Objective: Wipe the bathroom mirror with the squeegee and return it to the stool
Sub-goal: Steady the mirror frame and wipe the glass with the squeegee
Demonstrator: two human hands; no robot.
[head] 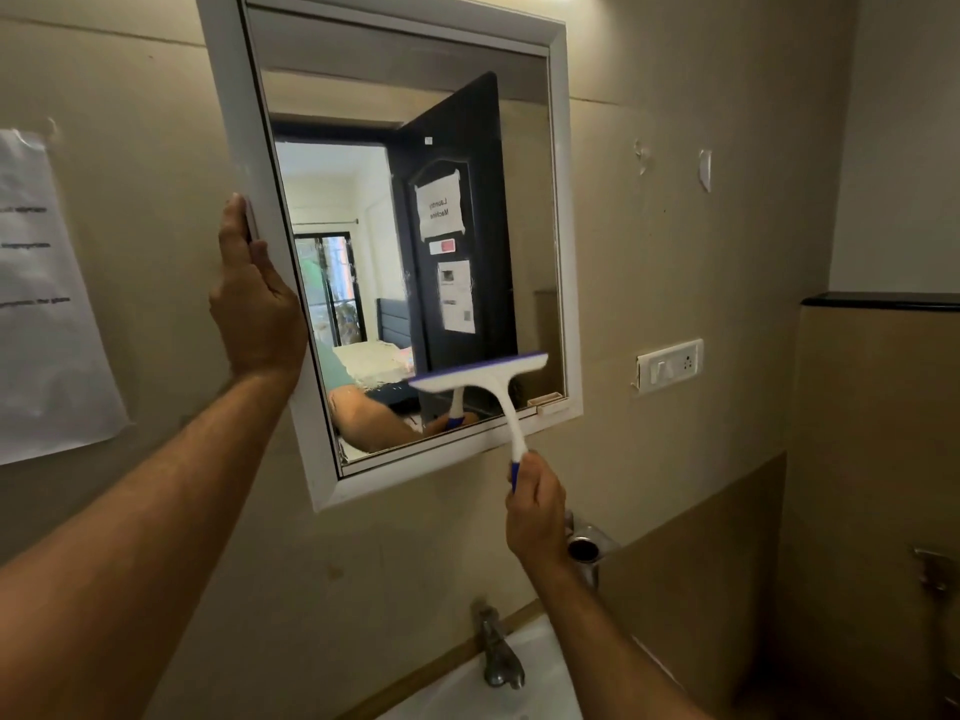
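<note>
While left hand (255, 304) steadies mirror (530, 210), right hand (536, 504) holds squeegee (480, 375).

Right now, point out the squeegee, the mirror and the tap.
squeegee (480, 374): head view, on its white blade head.
mirror (563, 210): head view, on its white frame.
tap (498, 654): head view, on its metal spout.

- Paper (47, 298) taped to the wall at 9 o'clock, its print too blurred to read.
- Switch plate (670, 365) on the wall at 3 o'clock.
- Tap (498, 649) at 6 o'clock, standing over a white sink (524, 693).
- Chrome spout (584, 545) on the wall just above the tap.
- Torn tape scraps (705, 169) at 2 o'clock.
- Black ledge (883, 300) at far right.
</note>
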